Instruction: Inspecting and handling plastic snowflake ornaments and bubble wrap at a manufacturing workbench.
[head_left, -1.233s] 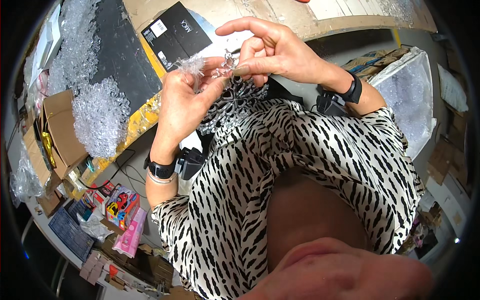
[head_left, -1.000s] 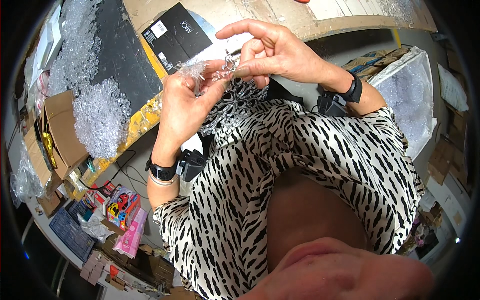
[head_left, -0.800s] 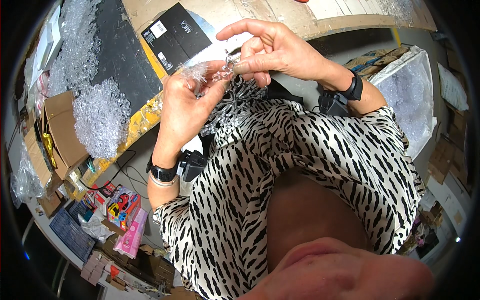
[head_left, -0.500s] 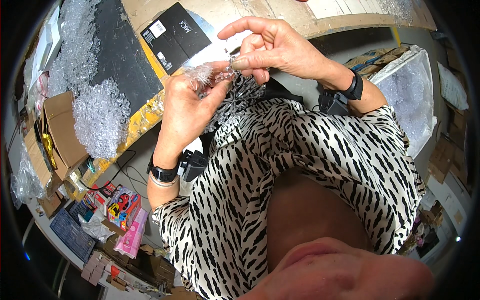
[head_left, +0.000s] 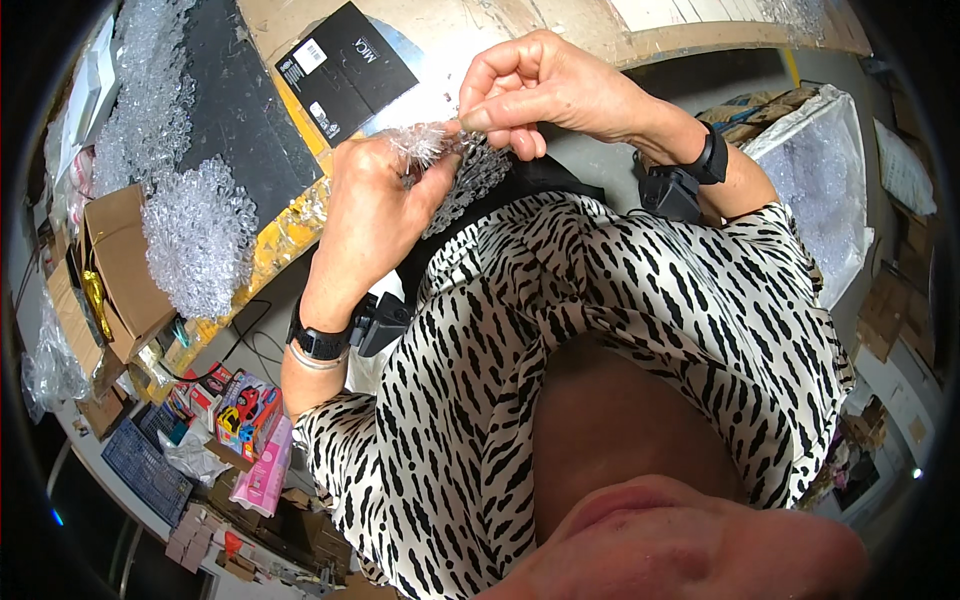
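Above my lap, my left hand [head_left: 375,205] is closed on a netting of clear plastic pieces [head_left: 472,182], which hangs down past its fingers. A tuft of thin, whitish clear strands [head_left: 421,143] sticks up between the thumb and forefinger of the same hand. My right hand [head_left: 560,95] meets it from the right, thumb and forefinger pinched together at the upper edge of the netting. Whatever small piece sits in that pinch is too small to make out. Just beyond the hands lies a flat black card box [head_left: 350,75] on the table.
A heap of clear plastic netting [head_left: 203,240] lies at the table's left edge, with more [head_left: 145,105] behind it. An open cardboard box [head_left: 125,260] stands farther left. At the right is a lined carton [head_left: 815,190] of clear pieces. The table edge [head_left: 285,235] is worn yellow.
My right hand's raised forefinger has curled down, and its fingertips have closed into a pinch beside the left. The netting has shifted slightly upward. My left hand has hardly moved.
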